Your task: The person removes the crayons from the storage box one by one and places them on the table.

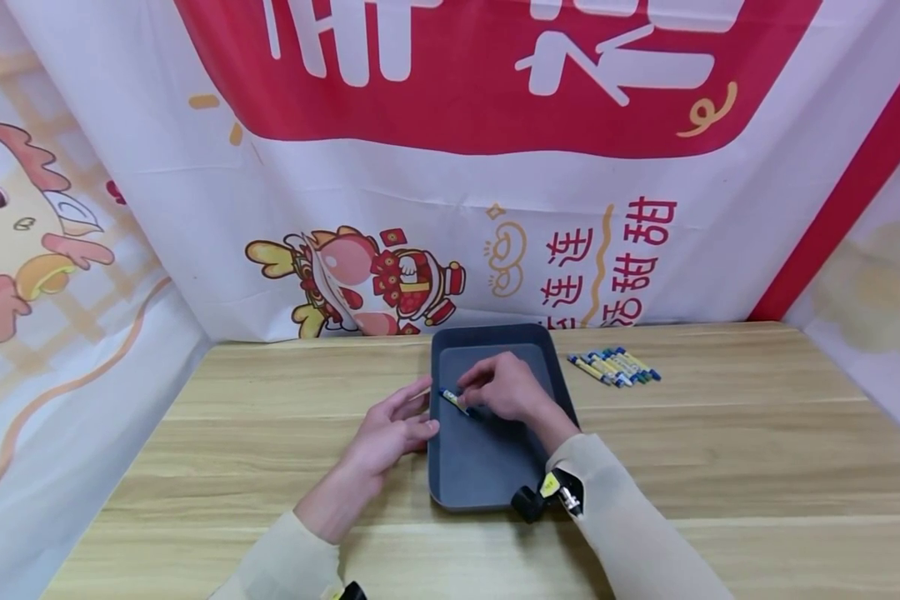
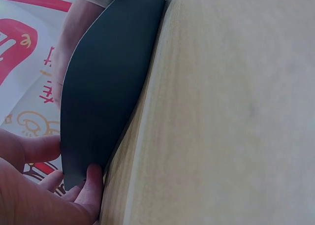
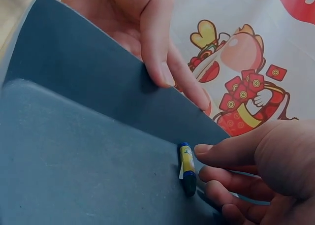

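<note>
In the head view, a dark grey tray [image 1: 487, 492] stands on the table. A crayon [image 3: 187, 161] with a yellow and blue wrapper and a dark end lies on its floor beside the left wall; a white flap of the wrapper sticks out. My right hand [image 1: 502, 387] is over the tray with loosely bent fingers, the thumb tip close beside the crayon and nothing held. My left hand [image 1: 392, 429] touches the tray's left wall from outside. In the left wrist view its fingers [image 2: 93, 185] rest against the dark outer wall and rim, not wrapped round it.
Several similar crayons [image 1: 617, 367] lie side by side on the wooden table [image 1: 720, 442], right of the tray's far end. A printed cloth [image 1: 450, 183] hangs behind the table and down its sides. A black device [image 1: 543, 496] is on my right wrist.
</note>
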`<state>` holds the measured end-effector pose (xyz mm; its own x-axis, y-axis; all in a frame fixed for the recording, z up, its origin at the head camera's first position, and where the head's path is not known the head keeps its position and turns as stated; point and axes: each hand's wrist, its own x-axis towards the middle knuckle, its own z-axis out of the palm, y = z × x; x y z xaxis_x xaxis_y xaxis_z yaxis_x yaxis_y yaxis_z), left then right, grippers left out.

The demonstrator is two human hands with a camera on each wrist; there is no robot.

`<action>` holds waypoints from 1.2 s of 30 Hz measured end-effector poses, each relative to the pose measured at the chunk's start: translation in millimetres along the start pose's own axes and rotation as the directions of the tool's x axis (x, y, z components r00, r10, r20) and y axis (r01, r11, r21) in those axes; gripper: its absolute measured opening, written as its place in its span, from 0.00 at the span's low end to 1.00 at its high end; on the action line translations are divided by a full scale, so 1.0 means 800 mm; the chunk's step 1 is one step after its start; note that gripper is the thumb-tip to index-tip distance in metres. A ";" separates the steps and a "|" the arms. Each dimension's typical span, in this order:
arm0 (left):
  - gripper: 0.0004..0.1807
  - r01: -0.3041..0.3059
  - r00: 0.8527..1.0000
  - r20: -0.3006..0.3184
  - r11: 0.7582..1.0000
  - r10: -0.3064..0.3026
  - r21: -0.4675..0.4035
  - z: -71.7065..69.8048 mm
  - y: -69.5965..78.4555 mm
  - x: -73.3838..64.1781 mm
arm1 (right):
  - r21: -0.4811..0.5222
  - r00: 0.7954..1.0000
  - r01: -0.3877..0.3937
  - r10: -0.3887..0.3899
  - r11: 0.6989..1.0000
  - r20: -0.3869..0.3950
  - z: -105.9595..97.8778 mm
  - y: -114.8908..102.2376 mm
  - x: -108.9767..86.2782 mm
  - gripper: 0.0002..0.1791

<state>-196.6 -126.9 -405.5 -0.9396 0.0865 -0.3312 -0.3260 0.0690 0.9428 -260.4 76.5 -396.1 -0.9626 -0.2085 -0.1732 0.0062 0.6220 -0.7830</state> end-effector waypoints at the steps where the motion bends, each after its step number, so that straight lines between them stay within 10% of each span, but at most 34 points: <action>1: 0.34 -0.005 1.000 0.002 1.000 0.005 -0.003 0.000 0.000 0.000 | -0.002 1.000 0.002 -0.002 1.000 0.003 0.000 0.001 0.000 0.08; 36: 0.35 -0.020 1.000 0.005 1.000 0.021 -0.014 0.000 0.000 0.000 | -0.111 0.998 0.029 -0.023 0.993 0.055 0.001 0.000 0.002 0.06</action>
<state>-196.4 -126.6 -405.6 -0.9455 0.0933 -0.3120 -0.3082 0.0532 0.9498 -261.4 75.6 -397.1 -0.9462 -0.2636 -0.1879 -0.0514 0.6957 -0.7165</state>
